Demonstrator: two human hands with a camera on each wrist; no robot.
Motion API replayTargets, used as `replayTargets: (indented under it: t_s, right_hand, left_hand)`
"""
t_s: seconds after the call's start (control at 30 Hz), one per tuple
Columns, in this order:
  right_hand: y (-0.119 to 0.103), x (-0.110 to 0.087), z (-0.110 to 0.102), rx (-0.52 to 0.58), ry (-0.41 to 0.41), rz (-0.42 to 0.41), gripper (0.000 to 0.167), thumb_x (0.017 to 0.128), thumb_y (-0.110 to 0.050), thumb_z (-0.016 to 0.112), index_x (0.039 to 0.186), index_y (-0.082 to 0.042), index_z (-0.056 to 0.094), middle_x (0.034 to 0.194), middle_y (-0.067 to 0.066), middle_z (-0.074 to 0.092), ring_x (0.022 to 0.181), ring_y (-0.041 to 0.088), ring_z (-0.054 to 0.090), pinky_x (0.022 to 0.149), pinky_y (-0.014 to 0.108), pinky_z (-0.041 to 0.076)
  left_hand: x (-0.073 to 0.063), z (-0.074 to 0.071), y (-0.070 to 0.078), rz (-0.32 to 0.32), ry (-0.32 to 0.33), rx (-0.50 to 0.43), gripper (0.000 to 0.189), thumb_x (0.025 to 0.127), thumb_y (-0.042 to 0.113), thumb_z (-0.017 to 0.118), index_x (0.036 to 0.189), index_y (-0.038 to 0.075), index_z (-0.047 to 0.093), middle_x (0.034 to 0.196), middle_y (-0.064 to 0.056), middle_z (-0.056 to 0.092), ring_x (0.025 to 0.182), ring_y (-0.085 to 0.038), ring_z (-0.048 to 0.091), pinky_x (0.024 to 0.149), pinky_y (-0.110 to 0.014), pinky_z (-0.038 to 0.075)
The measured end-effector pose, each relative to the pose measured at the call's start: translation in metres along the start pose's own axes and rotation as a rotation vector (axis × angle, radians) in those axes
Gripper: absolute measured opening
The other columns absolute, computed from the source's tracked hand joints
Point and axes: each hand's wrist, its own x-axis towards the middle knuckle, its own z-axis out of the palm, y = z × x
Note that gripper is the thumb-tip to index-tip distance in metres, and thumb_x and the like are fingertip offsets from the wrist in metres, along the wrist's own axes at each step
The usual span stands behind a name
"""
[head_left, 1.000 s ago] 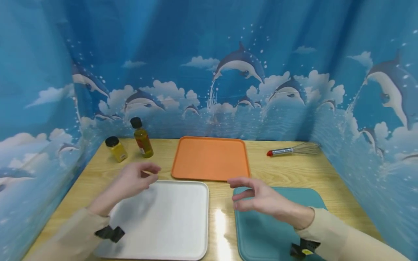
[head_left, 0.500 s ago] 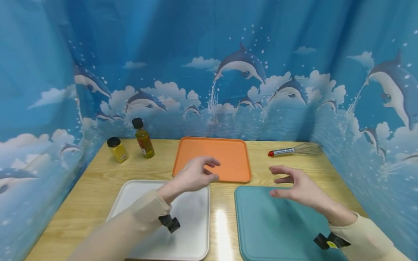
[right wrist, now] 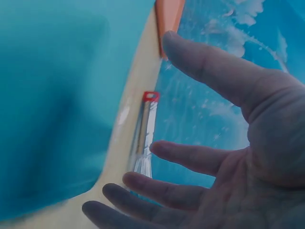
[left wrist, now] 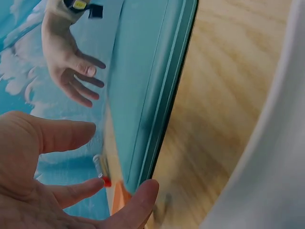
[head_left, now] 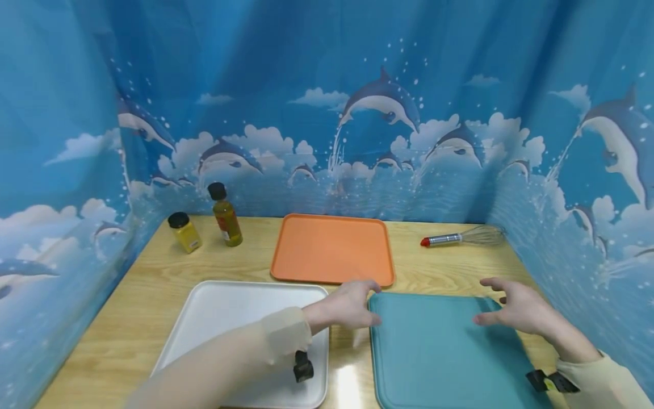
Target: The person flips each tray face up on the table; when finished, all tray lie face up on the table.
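My left hand [head_left: 351, 305] hovers at the left edge of the teal tray [head_left: 444, 352], thumb and fingers spread apart and holding nothing. Over that tray's far right corner is my right hand [head_left: 518, 307], also empty, its fingers parted from the thumb. In the right wrist view the fingers [right wrist: 176, 191] are spread beside the teal tray, with the whisk [right wrist: 147, 124] visible beyond them. The left wrist view has the tray's raised rim [left wrist: 159, 105] close to the left fingertips; whether they touch it I cannot tell.
A white tray [head_left: 225, 307] lies at the left under my left forearm. Behind sits an orange tray [head_left: 332, 250]. An oil bottle [head_left: 227, 221] and a yellow jar with a black lid [head_left: 186, 234] stand back left. A dolphin-print curtain [head_left: 327, 113] encloses the table.
My left hand has swept right from above the white tray to the teal tray's left edge. The right hand has moved right, from the teal tray's left side to its right side.
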Motion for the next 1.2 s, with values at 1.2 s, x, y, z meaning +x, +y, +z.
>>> replayTargets:
  t_s: [1.2]
  right_hand:
    - [0.03,-0.005,0.013,-0.096,-0.046,0.142,0.116,0.075,-0.057,0.103,0.155,0.011,0.056,0.136,0.043,0.064,0.116,0.059,0.066,0.086,0.059,0.062]
  left_hand:
    - [-0.008,0.033,0.0,-0.103,0.13,-0.695,0.065,0.088,-0.007,0.08,0.149,0.011,0.068,0.163,-0.026,0.058,0.139,-0.042,0.068,0.106,-0.057,0.067]
